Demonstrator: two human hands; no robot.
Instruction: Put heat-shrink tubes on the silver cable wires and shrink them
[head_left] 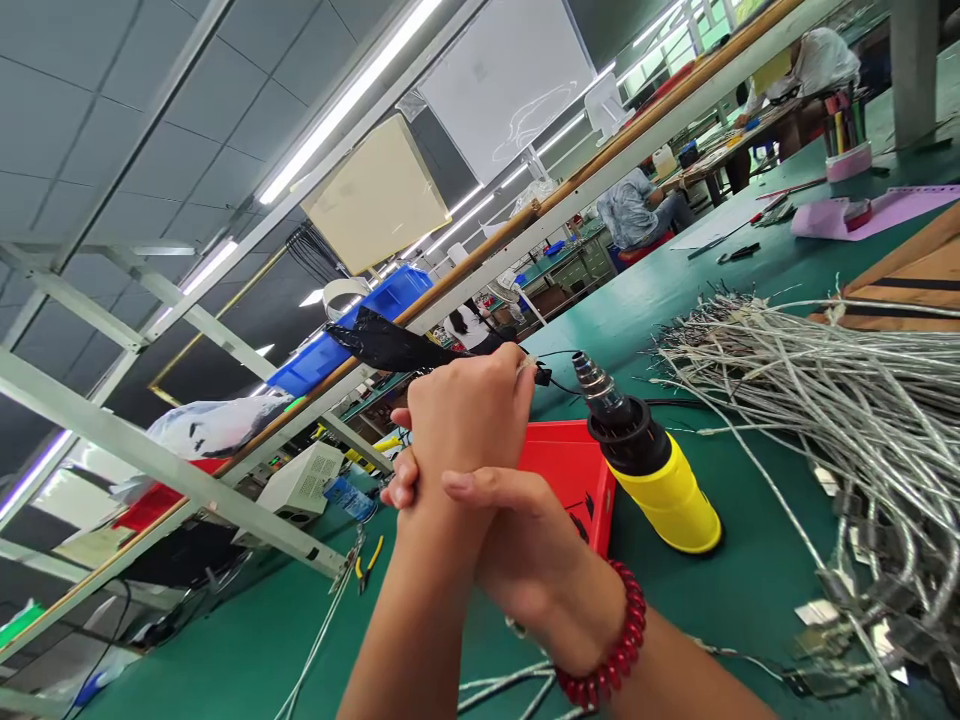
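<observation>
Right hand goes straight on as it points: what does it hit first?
The left wrist; the right hand is wrapped around it. Beyond that, depth is unclear.

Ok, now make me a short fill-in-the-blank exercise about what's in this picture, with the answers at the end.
1. The right hand is wrapped around the ____ of the left hand.
2. The bracelet worn on the right arm is ____ in colour.
3. The heat gun has a black upper part and a ____ body.
4. The silvery cables lie heaped toward the ____ edge of the picture.

Missing words: wrist; red; yellow; right.
</observation>
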